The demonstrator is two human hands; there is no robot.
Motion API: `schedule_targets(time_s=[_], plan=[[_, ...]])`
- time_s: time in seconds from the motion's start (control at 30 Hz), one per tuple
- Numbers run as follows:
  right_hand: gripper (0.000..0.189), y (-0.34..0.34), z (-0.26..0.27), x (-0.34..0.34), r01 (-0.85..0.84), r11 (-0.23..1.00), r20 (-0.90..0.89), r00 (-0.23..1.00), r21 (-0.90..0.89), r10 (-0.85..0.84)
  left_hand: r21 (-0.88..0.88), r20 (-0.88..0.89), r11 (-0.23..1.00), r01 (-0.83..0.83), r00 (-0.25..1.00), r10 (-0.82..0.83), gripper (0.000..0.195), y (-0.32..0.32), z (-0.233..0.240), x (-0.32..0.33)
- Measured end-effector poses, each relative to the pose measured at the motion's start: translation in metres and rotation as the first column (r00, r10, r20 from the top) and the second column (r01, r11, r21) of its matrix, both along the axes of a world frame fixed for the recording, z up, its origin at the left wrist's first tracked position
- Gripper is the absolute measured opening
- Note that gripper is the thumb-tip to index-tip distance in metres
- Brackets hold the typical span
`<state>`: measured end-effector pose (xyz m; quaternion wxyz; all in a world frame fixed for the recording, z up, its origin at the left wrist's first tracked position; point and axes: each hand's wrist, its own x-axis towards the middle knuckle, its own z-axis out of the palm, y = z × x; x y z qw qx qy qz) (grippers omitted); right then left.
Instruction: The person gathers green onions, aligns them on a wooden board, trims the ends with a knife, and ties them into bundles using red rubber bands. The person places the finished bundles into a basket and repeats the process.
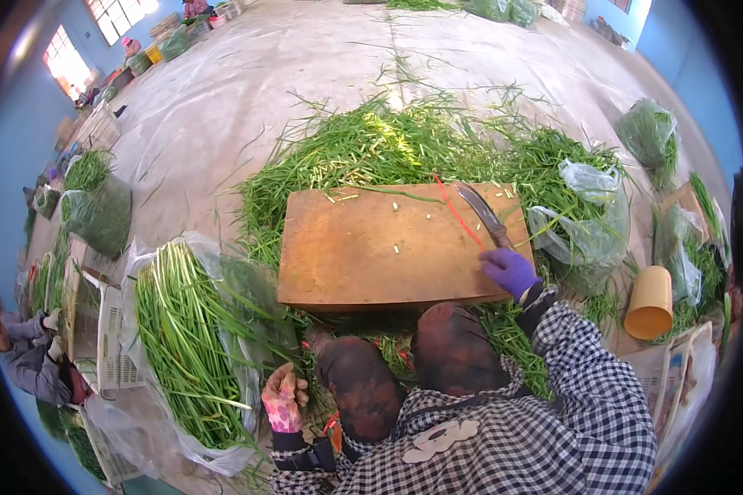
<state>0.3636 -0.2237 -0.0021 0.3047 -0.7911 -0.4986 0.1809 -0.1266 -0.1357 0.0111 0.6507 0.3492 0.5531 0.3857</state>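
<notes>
My right hand (509, 272), in a purple glove, is at the right front of a wooden board (347, 247). Its fingertips pinch the near end of a thin red string (457, 210), which runs to the board's far edge. Just beyond the fingers lies a knife (480, 207) with a curved dark blade, its handle towards my hand. A few pale stem cuttings (396, 249) dot the board. My left hand (285, 396), in a pink patterned glove with bare fingertips, is loosely curled beside an opened plastic bag of long green garlic chives (182, 346). Its palm is hidden.
Loose green trimmings (359, 148) heap behind the board. A clear plastic bag (585, 229) of greens and a tan plastic bucket (649, 303) on its side are at right. White crates (116, 340) and a co-worker (34, 352) are at left. Others sit farther back.
</notes>
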Motion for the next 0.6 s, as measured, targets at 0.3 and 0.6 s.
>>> schedule_targets(time_s=[0.3, 0.6], plan=[[0.039, 0.004, -0.011, -0.036, 0.132, 0.991, -0.023, 0.991, 0.024, -0.132, 0.005, -0.016, 0.998, -0.063, 0.998, 0.063, 0.036, -0.013, 0.015, 0.012], [0.033, 0.074, -0.016, 0.015, 0.24, 0.893, 0.414, 0.908, -0.381, -0.068, 0.477, -0.192, 0.764, 0.435, 0.9, -0.392, 0.044, -0.004, 0.04, 0.114]])
